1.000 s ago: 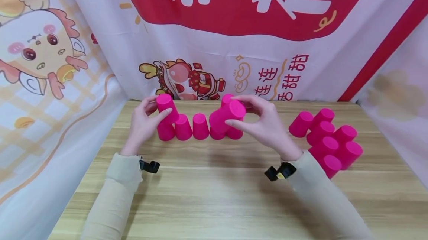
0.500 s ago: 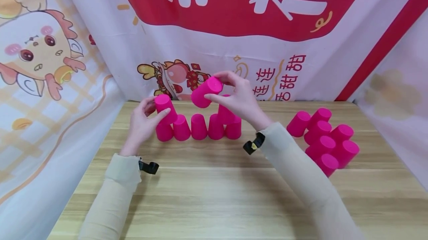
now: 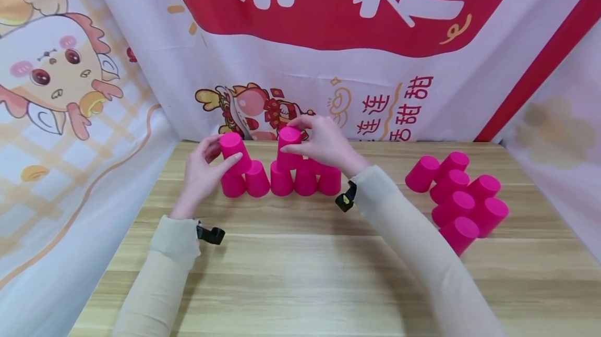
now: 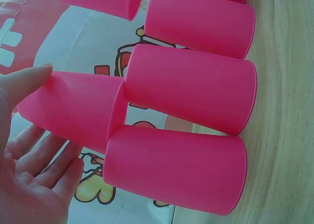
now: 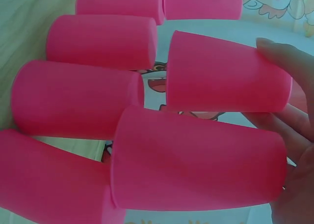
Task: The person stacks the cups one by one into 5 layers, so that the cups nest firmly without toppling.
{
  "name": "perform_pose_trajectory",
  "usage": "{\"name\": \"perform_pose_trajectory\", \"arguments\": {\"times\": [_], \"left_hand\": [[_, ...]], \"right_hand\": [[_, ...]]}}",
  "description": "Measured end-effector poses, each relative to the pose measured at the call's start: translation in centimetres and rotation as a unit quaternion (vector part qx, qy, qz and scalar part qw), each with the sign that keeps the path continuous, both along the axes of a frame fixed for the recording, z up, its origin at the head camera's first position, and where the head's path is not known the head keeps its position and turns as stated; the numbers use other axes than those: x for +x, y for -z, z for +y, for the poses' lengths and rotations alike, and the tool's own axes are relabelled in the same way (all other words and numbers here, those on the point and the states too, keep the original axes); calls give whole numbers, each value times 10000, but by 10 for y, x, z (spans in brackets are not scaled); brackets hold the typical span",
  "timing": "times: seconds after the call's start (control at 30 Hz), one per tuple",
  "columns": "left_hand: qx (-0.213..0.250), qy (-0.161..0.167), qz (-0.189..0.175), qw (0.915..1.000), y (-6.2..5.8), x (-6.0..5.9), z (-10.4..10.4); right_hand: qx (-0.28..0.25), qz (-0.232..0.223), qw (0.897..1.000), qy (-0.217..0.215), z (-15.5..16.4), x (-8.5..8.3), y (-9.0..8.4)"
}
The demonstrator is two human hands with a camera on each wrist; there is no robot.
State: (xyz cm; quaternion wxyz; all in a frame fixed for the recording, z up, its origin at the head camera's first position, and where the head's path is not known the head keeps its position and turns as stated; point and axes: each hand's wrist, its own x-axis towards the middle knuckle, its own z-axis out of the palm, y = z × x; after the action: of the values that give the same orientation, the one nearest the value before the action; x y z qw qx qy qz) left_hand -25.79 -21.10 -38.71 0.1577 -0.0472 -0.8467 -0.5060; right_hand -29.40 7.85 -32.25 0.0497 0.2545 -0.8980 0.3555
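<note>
A row of pink cups (image 3: pixel 281 179) stands upside down across the back of the table. On the leftmost two rests an upper cup (image 3: pixel 235 152), which my left hand (image 3: pixel 199 172) holds between thumb and fingers. My right hand (image 3: pixel 326 141) pinches another inverted cup (image 3: pixel 289 149) near its closed end, over the third and fourth cups of the row. In the right wrist view, a small gap shows between that held cup (image 5: pixel 225 74) and the row. Beside it, another second-level cup (image 5: pixel 196 160) sits on the row's right end, mostly hidden by my right hand in the head view.
Several more inverted pink cups (image 3: pixel 457 204) stand grouped on the table's right side, near my right forearm. A printed cloth (image 3: pixel 375 65) hangs close behind the wooden table (image 3: pixel 291 274). A black wrist strap sits at each cuff.
My right hand has carried its cup left from the row's right end, raising it, then lowering it and turning it from tilted to upright. My left hand stays on its cup.
</note>
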Motion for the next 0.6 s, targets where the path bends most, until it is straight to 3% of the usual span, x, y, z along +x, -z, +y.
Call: {"name": "perform_pose_trajectory", "arguments": {"times": [0.27,0.6], "left_hand": [[2,-29,-16,10000,-3,2,1],[32,-34,66,10000,-3,2,-2]], "right_hand": [[453,229,9987,-39,-1,-1,6],[653,392,9971,78,-1,-2,7]]}}
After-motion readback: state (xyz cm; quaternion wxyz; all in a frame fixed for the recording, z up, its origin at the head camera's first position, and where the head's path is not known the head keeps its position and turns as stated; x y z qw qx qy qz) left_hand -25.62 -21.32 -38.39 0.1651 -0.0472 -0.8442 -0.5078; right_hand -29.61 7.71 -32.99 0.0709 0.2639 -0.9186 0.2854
